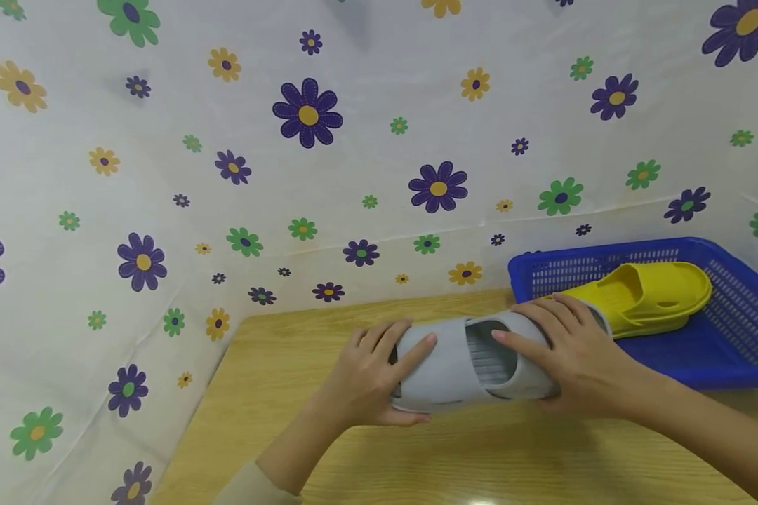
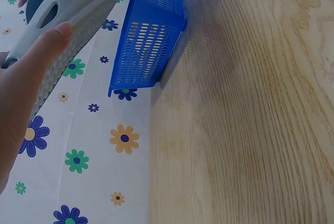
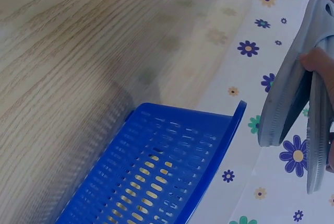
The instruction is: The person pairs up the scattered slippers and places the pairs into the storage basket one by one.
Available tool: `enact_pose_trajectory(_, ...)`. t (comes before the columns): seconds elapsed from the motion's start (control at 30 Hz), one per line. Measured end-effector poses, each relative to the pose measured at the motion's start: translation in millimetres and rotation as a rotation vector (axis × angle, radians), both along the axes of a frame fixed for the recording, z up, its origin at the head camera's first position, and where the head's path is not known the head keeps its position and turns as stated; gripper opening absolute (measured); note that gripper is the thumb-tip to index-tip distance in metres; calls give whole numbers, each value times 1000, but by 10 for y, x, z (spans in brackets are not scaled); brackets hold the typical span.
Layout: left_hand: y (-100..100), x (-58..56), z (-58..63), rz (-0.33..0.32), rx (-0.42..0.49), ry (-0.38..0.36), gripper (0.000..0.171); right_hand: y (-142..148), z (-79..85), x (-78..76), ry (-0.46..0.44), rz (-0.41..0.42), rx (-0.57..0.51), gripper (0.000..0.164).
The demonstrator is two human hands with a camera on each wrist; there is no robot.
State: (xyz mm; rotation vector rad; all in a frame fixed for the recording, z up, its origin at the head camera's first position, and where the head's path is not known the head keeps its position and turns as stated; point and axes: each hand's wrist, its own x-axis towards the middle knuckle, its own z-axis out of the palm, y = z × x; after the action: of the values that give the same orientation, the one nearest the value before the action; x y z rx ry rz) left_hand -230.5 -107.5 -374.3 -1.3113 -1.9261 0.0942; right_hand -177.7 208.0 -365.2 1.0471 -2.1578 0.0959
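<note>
A pair of light grey slippers (image 1: pixel 439 365) is held up over the wooden table, lying sideways between both hands. My left hand (image 1: pixel 363 375) grips the toe end, thumb and fingers on opposite sides. Around the heel end, my right hand (image 1: pixel 577 354) has its fingers over the top and its thumb near the side opening. From the right wrist view, two grey slippers (image 3: pixel 287 85) show, one against the other at one end and spread apart at the other. The left wrist view shows a textured grey sole (image 2: pixel 78 38) facing down.
To the right stands a blue plastic basket (image 1: pixel 701 379) with slotted walls, close behind my right hand. Inside it lie yellow slippers (image 1: pixel 672 287). A white flower-printed cloth (image 1: pixel 366 175) covers the wall behind and left of the table (image 1: pixel 278 393).
</note>
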Motion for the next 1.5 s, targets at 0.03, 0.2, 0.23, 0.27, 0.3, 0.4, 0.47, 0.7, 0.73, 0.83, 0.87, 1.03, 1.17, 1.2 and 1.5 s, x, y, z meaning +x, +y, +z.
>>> enact_pose_trajectory(0.03, 7, 2, 1, 1, -5, -5, 96, 11, -4, 0, 4, 5, -3, 112)
enact_pose_trajectory(0.2, 59, -4, 5, 9, -18, -23, 94, 72, -10, 0, 5, 10, -4, 108)
enact_pose_trajectory(0.23, 77, -11, 5, 9, -20, -22, 93, 89, -8, -2, 7, 11, -2, 109)
enact_pose_trajectory(0.27, 96, -23, 3, 9, -22, -22, 93, 107, -5, -4, 9, 10, -2, 108)
enact_pose_trajectory(0.3, 118, -37, 3, 10, -26, -22, 93, 128, -1, -7, 13, 10, -3, 109)
enact_pose_trajectory(0.4, 190, -93, 5, 9, -35, -21, 94, 191, 10, -25, 22, 7, -5, 110)
enact_pose_trajectory(0.47, 237, -132, 11, 8, -40, -25, 95, 232, 15, -41, 26, 0, -5, 111)
enact_pose_trajectory(0.7, 363, -192, 60, 18, -56, -18, 97, 365, 15, -104, 45, -4, 7, 113)
enact_pose_trajectory(0.73, 378, -196, 63, 24, -61, -14, 98, 383, 14, -114, 48, 2, 6, 113)
enact_pose_trajectory(0.83, 425, -198, 71, 38, -76, -24, 98, 438, 9, -133, 50, 6, 13, 112)
enact_pose_trajectory(0.87, 441, -200, 70, 43, -81, -29, 98, 454, 10, -136, 49, 10, 13, 112)
enact_pose_trajectory(1.03, 520, -209, 59, 66, -88, -52, 98, 539, 40, -143, 42, 10, 30, 97)
enact_pose_trajectory(1.17, 590, -223, 34, 79, -78, -29, 99, 605, 95, -136, 42, -9, 52, 105)
enact_pose_trajectory(1.2, 608, -225, 28, 80, -72, -28, 100, 621, 110, -133, 40, -19, 60, 108)
enact_pose_trajectory(1.5, 717, -215, 1, 97, -61, -53, 103, 767, 168, -122, 50, -59, 111, 120)
